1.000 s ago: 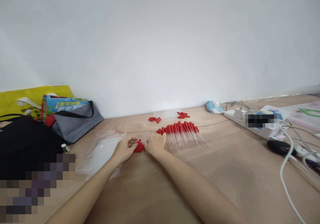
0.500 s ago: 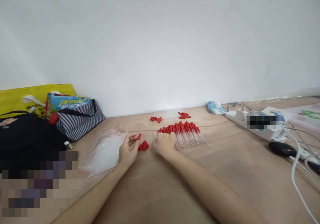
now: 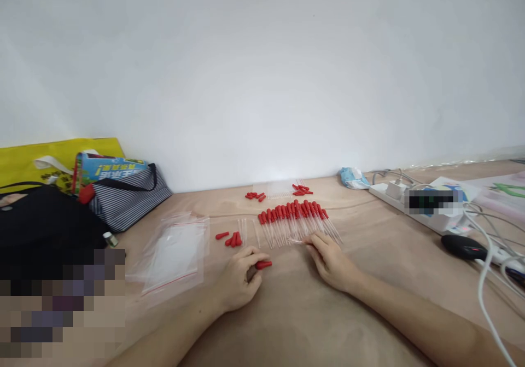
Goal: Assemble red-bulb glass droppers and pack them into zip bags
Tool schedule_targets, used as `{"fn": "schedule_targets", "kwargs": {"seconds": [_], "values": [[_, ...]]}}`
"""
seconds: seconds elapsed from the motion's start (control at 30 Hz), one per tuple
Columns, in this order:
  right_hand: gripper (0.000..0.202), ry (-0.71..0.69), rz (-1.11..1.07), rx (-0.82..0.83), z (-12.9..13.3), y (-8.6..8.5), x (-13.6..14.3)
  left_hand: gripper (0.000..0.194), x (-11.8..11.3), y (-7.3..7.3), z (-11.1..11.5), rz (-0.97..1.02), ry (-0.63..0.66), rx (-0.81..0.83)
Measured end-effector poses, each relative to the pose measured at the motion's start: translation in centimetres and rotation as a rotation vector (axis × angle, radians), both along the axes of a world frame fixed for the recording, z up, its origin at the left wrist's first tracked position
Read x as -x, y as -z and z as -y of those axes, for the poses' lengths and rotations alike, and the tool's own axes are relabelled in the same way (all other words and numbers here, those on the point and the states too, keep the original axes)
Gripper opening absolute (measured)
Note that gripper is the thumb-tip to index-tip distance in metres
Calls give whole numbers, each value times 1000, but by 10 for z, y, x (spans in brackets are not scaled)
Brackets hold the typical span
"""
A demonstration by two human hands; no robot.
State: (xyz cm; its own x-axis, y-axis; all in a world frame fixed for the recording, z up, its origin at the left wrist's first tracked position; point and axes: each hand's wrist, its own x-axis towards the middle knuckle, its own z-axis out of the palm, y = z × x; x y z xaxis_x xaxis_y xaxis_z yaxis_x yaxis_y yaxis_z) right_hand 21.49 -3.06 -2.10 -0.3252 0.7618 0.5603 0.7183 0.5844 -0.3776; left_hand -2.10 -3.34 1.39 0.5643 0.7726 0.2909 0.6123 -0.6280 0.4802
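My left hand (image 3: 245, 277) pinches a red rubber dropper bulb (image 3: 263, 265) between thumb and fingers, its narrow end pointing right. In my right hand (image 3: 330, 260) is a clear glass tube (image 3: 296, 241), its free end sticking out to the left toward the bulb. Bulb and tube are apart. Beyond the hands lies a row of glass droppers (image 3: 293, 219) with red bulbs at their far ends. Several loose red bulbs (image 3: 233, 239) lie left of the row, beside a few bare glass tubes (image 3: 245, 231).
Clear zip bags (image 3: 176, 255) lie at left, near a striped bag (image 3: 131, 197) and a black bag (image 3: 49, 230). More red bulbs (image 3: 255, 196) and tubes lie near the wall. A power strip (image 3: 430, 214) with cables and a blue-white crumpled packet (image 3: 353, 178) are at right.
My left hand has come right and nearer with a red bulb. My right hand has moved right, away from the loose tubes, and now holds a glass tube.
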Motion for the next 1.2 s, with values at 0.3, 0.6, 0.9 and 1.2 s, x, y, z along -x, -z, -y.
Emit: {"fn": "schedule_targets", "kwargs": {"seconds": [0.3,0.6,0.9,1.2], "values": [[15,-131,82,-10,5,-9,11,14,-10,7,-6,109,-65,-3],[17,-162,78,-63,8,-9,12,20,-18,7,-1,223,-54,124],[21,-224,133,-57,7,-8,10,23,-20,7,1,189,-2,92],[22,-241,248,-189,6,-14,7,21,-19,6,6,79,16,-15]]}}
